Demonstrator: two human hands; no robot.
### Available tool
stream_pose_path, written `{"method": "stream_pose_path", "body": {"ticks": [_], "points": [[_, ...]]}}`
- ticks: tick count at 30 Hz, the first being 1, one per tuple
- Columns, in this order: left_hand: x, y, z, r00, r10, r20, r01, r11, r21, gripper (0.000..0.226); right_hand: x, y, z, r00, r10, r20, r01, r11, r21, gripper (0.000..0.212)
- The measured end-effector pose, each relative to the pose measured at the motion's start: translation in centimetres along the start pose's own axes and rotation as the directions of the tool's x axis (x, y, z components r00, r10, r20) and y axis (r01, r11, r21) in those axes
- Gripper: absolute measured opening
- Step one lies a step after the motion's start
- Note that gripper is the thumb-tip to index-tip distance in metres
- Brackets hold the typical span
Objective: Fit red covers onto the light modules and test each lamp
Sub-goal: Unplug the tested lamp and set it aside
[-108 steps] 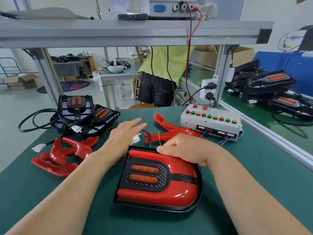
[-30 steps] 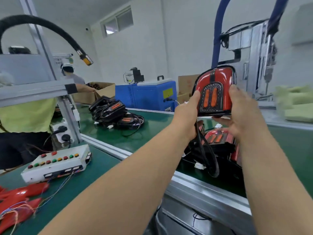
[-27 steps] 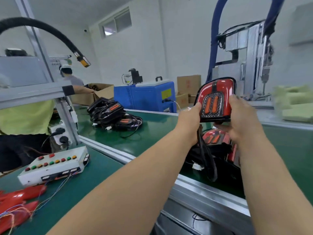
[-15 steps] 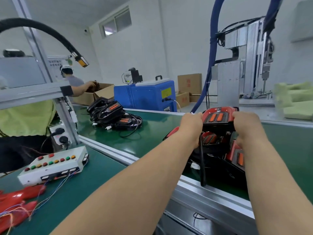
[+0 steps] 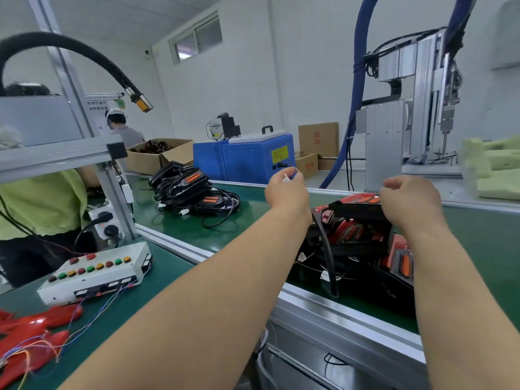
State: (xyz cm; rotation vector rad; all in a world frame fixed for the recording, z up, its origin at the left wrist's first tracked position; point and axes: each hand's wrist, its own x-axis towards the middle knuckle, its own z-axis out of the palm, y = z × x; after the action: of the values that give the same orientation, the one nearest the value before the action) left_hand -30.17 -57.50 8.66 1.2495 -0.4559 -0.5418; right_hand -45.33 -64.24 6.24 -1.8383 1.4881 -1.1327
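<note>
The left hand (image 5: 287, 192) pinches a small white piece (image 5: 286, 179), too small to identify. The right hand (image 5: 409, 199) shows only its back, so what its curled fingers hold cannot be told. Both forearms cover parts of the lamp pile (image 5: 357, 237). The red covers (image 5: 28, 342) are blurred and cut off at the lower left edge. A beam (image 5: 56, 156) hides the head of the person in the yellow-green shirt (image 5: 42, 204).

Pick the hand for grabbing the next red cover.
Left, probably. The red plastic covers lie at the near left, on the left hand's side, though it must first drop the small white piece it pinches. The right hand is above the black-and-red lamp pile, farther off.
</note>
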Motion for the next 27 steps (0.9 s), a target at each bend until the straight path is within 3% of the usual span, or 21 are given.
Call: {"method": "stream_pose_path", "body": {"ticks": [3,5,6,7,8,9,10,11,12,14,17,20,22,25,27], "points": [[0.3,0.7,-0.9,0.995,-0.032,-0.090,0.032,0.999,-0.005,0.032,-1.2,-1.1,0.2,0.973,-0.198,-0.122,0.182,0.975,-0.129,0.029],[1.2,1.0,-1.6,0.981,-0.092,-0.173,0.102,0.993,0.053,0.040,-3.3,-2.8,0.6,0.912,-0.384,-0.141,0.392,0.919,0.031,0.018],[0.7,1.0,-1.9,0.974,-0.077,-0.211,0.103,0.988,0.116,0.041,-4.3,-3.7,0.9,0.896,-0.439,-0.060,0.443,0.886,0.135,0.016],[0.3,1.0,-2.0,0.978,0.066,-0.199,0.029,0.896,0.443,0.039,-5.1,-4.6,1.2,0.881,-0.467,0.078,0.443,0.871,0.212,0.017],[0.2,1.2,-2.1,0.974,0.095,-0.205,0.045,0.808,0.587,0.035,-5.7,-5.4,1.5,0.853,-0.467,0.233,0.413,0.877,0.244,0.024],[0.6,1.4,-2.3,0.975,0.101,-0.197,0.033,0.814,0.580,0.028,-6.0,-6.0,1.8,0.814,-0.450,0.366,0.384,0.891,0.241,0.033],[1.1,1.4,-2.7,0.975,0.059,-0.212,0.044,0.890,0.453,0.021,-6.0,-6.5,2.1,0.775,-0.432,0.460,0.364,0.902,0.233,0.038],[1.5,1.9,-2.9,0.967,-0.148,-0.205,0.162,0.985,0.052,0.016,-5.9,-6.9,2.4,0.742,-0.427,0.517,0.349,0.904,0.246,0.039],[1.8,2.6,-3.4,0.965,-0.243,-0.103,0.200,0.927,-0.317,0.017,-5.9,-7.3,2.6,0.713,-0.429,0.554,0.336,0.903,0.267,0.038],[2.1,2.9,-4.9,0.971,-0.224,-0.083,0.150,0.843,-0.517,0.019,-5.7,-7.9,3.5,0.670,-0.441,0.597,0.334,0.898,0.288,0.037],[2.7,3.7,-7.0,0.989,-0.143,-0.022,0.126,0.926,-0.357,0.011,-5.6,-8.9,5.9,0.728,-0.428,0.536,0.341,0.904,0.258,0.028],[3.6,4.2,-9.8,0.998,-0.068,-0.019,0.064,0.983,-0.173,0.050,-5.4,-9.9,8.6,0.824,-0.424,0.376,0.376,0.905,0.198,0.016],[3.6,4.4,-12.4,0.998,-0.044,-0.054,0.041,0.997,-0.068,0.046,-5.1,-10.5,10.4,0.833,-0.451,0.320,0.438,0.892,0.115,0.023],[3.5,4.4,-17.1,0.991,-0.094,-0.093,0.089,0.994,-0.064,0.020,-4.2,-11.0,13.6,0.824,-0.394,0.406,0.456,0.888,-0.065,0.041],[3.4,4.1,-20.5,0.988,-0.112,-0.109,0.103,0.991,-0.086,0.029,-3.4,-10.7,15.7,0.818,-0.305,0.487,0.458,0.858,-0.232,0.043]]}}
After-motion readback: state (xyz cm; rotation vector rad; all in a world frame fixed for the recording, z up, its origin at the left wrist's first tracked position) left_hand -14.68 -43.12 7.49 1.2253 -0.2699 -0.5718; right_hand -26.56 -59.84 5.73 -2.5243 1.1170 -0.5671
